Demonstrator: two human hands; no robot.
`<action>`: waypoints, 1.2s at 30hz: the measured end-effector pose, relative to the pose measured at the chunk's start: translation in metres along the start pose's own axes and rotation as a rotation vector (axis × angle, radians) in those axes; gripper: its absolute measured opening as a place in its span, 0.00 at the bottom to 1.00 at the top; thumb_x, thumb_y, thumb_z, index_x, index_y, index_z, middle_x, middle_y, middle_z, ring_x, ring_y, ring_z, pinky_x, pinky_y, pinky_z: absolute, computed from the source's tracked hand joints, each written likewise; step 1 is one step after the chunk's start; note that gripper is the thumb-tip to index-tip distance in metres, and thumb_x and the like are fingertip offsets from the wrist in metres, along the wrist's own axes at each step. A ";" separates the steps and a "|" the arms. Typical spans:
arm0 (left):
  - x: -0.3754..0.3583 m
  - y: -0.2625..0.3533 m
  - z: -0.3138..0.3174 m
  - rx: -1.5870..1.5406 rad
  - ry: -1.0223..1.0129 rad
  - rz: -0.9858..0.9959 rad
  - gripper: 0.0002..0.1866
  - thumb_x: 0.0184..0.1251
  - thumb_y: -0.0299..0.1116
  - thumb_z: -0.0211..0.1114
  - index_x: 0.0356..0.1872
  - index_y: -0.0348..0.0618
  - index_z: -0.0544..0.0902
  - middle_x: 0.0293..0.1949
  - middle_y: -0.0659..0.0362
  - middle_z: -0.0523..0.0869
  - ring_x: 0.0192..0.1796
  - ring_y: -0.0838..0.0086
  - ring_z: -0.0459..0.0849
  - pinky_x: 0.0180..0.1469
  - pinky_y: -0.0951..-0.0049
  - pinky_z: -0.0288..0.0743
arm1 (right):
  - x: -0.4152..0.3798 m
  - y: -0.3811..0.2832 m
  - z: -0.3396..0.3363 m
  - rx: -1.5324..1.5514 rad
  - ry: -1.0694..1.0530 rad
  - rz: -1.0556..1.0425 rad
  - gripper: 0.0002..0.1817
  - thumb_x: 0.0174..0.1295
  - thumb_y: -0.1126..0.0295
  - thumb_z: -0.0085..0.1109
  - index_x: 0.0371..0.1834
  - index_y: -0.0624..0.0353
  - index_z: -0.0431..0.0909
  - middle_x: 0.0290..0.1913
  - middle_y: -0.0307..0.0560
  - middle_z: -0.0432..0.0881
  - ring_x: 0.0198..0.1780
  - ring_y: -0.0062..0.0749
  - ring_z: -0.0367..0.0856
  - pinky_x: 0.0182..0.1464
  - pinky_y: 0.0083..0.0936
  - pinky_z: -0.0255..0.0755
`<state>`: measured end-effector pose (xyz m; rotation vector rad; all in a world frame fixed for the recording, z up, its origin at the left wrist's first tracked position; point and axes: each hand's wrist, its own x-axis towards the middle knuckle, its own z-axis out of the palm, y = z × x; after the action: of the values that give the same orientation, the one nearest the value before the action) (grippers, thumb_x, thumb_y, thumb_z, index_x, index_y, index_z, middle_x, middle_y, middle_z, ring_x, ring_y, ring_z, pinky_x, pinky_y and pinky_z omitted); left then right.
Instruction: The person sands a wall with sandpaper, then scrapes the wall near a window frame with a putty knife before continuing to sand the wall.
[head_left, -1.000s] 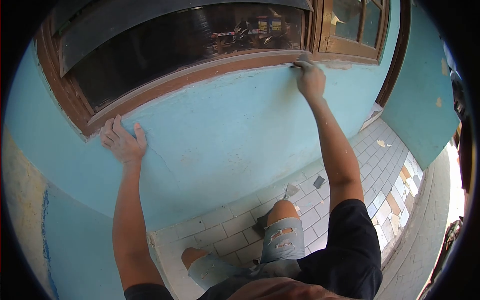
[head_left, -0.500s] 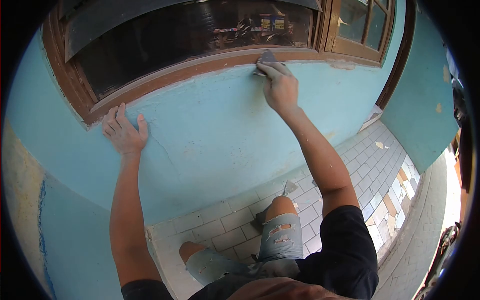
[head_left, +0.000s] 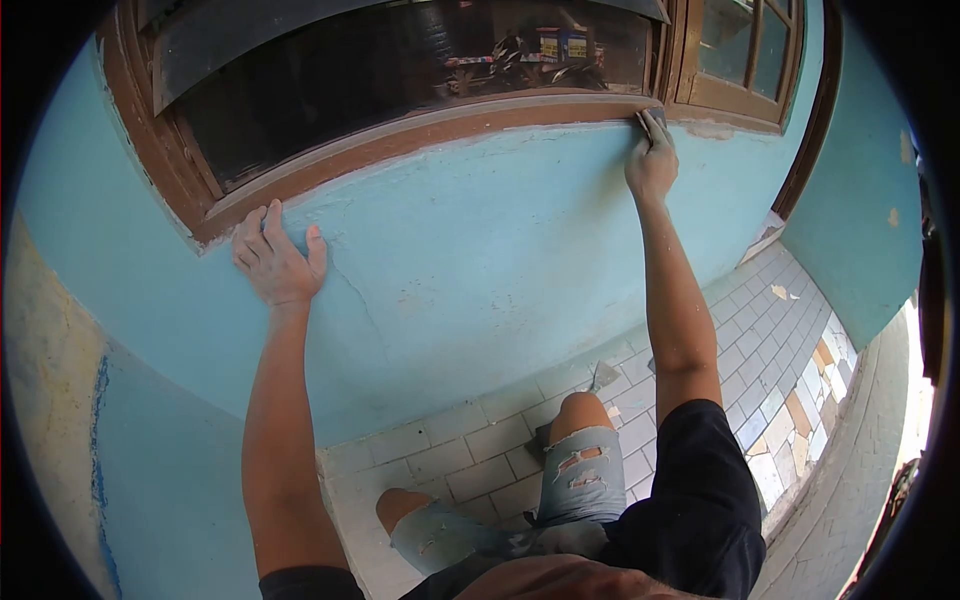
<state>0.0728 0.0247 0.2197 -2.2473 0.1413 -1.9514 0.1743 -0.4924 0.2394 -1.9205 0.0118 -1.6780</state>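
Note:
My right hand is closed on a small dark grey sheet, perhaps sandpaper, and presses it to the lower rail of the brown window frame near its right end. My left hand rests with fingers spread on the light blue wall, its fingertips close under the frame's lower left corner. Most of the sheet is hidden by my fingers. Dust whitens the fingers of both hands. Dark glass fills the window above the rail.
A smaller paned window stands at the upper right, beside a blue-green panel. Below the wall lies a tiled floor, with a grey scraper-like piece near my knee and chips of debris farther right.
My right hand has slid to the right along the frame's lower rail with the grey sheet. My left hand stays against the same part of the wall while the whole view has shifted slightly.

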 end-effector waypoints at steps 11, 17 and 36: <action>0.001 0.001 -0.001 0.015 0.022 -0.003 0.32 0.67 0.49 0.64 0.68 0.44 0.72 0.64 0.52 0.70 0.70 0.52 0.64 0.74 0.46 0.58 | 0.006 0.013 -0.010 -0.194 -0.168 -0.193 0.25 0.60 0.80 0.57 0.63 0.55 0.84 0.66 0.48 0.83 0.69 0.45 0.80 0.74 0.39 0.70; 0.004 -0.001 0.000 0.012 0.029 0.027 0.32 0.67 0.47 0.64 0.69 0.44 0.72 0.64 0.52 0.70 0.70 0.52 0.64 0.74 0.46 0.58 | -0.048 -0.102 -0.011 0.099 -0.301 -0.531 0.32 0.55 0.85 0.56 0.66 0.56 0.81 0.68 0.52 0.82 0.71 0.47 0.78 0.76 0.43 0.68; -0.001 -0.001 -0.001 0.035 0.018 0.028 0.33 0.63 0.46 0.64 0.69 0.44 0.73 0.64 0.51 0.71 0.69 0.51 0.66 0.74 0.45 0.61 | -0.050 -0.081 0.014 -0.012 -0.145 -0.308 0.34 0.56 0.84 0.58 0.71 0.59 0.78 0.72 0.55 0.78 0.75 0.54 0.72 0.80 0.47 0.61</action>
<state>0.0718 0.0254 0.2187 -2.1945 0.1387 -1.9455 0.1474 -0.4014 0.2283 -2.1338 -0.3472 -1.7258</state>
